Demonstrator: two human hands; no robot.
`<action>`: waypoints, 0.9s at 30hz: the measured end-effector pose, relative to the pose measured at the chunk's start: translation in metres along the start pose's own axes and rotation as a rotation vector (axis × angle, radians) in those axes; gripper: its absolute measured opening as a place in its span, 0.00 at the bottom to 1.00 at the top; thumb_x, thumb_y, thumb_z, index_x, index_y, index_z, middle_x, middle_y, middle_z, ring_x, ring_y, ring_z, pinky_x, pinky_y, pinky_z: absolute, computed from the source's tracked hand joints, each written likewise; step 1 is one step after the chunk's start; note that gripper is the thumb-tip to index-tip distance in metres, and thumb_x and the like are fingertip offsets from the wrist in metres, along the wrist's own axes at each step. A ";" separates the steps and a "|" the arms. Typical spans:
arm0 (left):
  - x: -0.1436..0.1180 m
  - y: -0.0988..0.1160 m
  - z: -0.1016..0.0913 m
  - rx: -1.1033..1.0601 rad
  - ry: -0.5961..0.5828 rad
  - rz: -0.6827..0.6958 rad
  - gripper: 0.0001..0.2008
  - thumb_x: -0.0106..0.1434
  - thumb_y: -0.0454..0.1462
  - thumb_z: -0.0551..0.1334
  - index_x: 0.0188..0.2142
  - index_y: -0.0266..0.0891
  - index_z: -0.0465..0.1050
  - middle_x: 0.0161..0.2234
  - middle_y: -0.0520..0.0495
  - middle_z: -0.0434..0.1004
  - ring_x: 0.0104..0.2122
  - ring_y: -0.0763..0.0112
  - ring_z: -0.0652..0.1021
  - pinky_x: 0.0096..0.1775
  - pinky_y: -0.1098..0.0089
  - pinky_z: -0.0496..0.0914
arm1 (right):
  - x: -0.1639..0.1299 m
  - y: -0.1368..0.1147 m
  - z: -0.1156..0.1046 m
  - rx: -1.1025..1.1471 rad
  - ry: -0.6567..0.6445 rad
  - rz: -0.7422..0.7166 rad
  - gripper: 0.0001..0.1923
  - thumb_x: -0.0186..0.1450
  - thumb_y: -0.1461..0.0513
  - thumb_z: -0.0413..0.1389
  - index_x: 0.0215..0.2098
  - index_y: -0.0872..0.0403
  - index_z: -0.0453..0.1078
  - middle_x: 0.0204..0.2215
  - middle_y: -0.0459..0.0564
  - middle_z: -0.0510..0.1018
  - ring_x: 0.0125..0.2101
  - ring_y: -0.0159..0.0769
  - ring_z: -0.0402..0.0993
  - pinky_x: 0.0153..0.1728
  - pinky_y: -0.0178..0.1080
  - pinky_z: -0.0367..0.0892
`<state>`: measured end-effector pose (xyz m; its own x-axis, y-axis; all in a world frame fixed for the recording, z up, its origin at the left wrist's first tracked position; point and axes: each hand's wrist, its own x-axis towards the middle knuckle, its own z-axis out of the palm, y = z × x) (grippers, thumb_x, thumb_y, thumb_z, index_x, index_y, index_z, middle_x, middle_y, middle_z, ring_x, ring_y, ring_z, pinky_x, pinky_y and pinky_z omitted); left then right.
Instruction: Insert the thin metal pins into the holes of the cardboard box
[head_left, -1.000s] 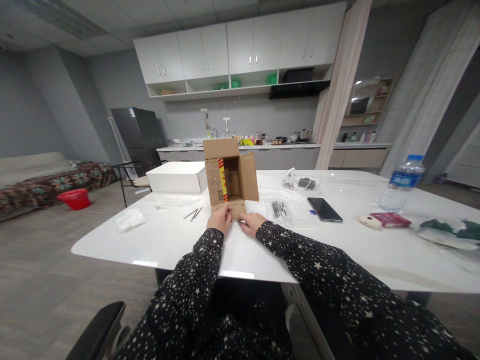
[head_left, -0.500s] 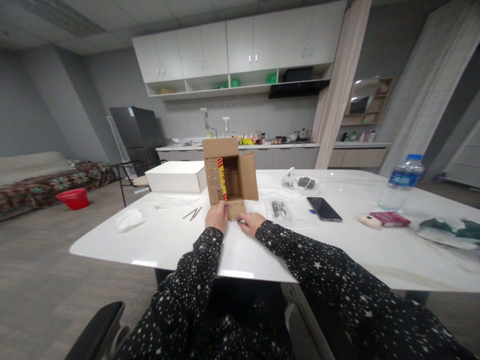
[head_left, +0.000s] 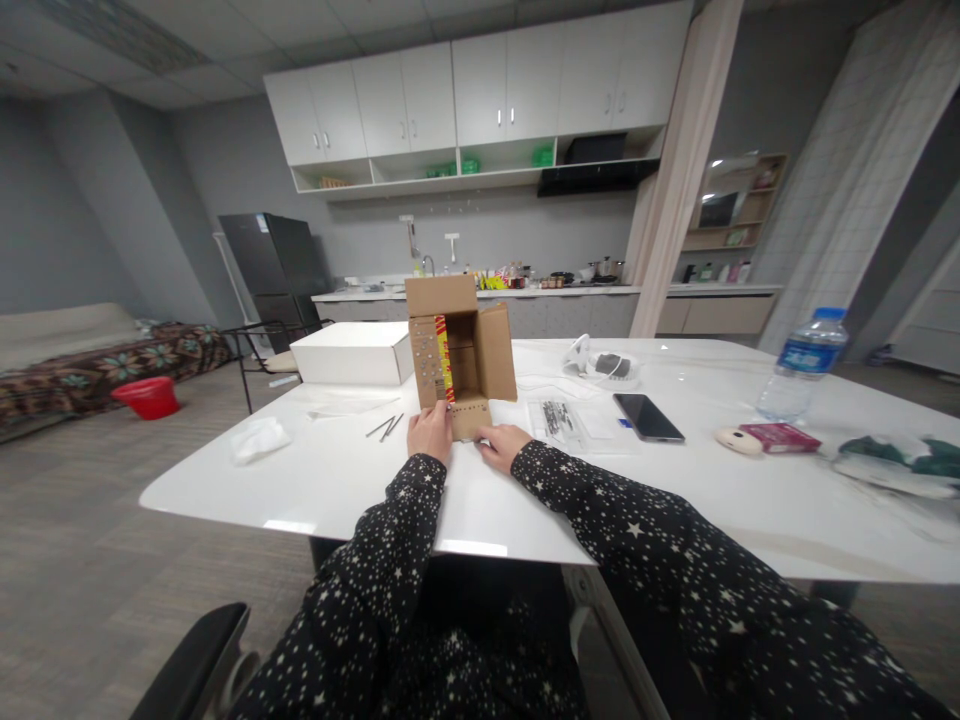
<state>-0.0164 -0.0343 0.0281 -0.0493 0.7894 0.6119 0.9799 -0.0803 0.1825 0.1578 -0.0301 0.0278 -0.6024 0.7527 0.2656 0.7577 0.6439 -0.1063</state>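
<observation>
One cardboard box (head_left: 463,362), opened, at my twelve o'clock. Left hand (head_left: 430,431), right hand (head_left: 504,446): at its near flap (head_left: 470,424), grips I cannot tell.

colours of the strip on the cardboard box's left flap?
Strip: yellow and red, seen in the head view.

Light is dim and even, with glare on the white table (head_left: 499,510) and stretched, blurry margins

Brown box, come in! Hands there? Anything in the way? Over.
Left hand at left edge of lower flap. Right hand at its right corner. Brown box open toward the person. Thin sticks off to the left, not blocking it.
</observation>
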 end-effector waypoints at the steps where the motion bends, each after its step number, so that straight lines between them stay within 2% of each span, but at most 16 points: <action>1: 0.000 0.000 0.000 -0.004 -0.003 0.000 0.13 0.67 0.38 0.47 0.46 0.41 0.67 0.38 0.44 0.77 0.43 0.62 0.75 0.45 0.63 0.62 | 0.000 0.000 0.000 0.001 0.003 0.000 0.14 0.65 0.60 0.47 0.46 0.50 0.70 0.38 0.50 0.79 0.37 0.37 0.73 0.37 0.35 0.60; 20: 0.001 0.000 -0.005 -0.056 0.006 -0.077 0.12 0.67 0.39 0.48 0.44 0.40 0.68 0.35 0.43 0.77 0.40 0.62 0.75 0.42 0.65 0.62 | 0.001 0.002 0.003 0.013 0.010 0.012 0.15 0.65 0.60 0.47 0.46 0.49 0.70 0.38 0.49 0.79 0.38 0.37 0.73 0.38 0.35 0.60; 27: 0.003 -0.003 -0.001 -0.064 0.008 -0.043 0.12 0.67 0.39 0.49 0.43 0.41 0.68 0.35 0.44 0.77 0.41 0.62 0.75 0.42 0.65 0.62 | 0.000 0.000 0.002 0.009 0.013 0.018 0.15 0.65 0.60 0.47 0.47 0.49 0.70 0.37 0.49 0.79 0.36 0.37 0.74 0.37 0.35 0.61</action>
<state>-0.0197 -0.0324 0.0302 -0.0933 0.7880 0.6086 0.9624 -0.0853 0.2580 0.1574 -0.0297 0.0262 -0.5849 0.7627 0.2760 0.7663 0.6311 -0.1198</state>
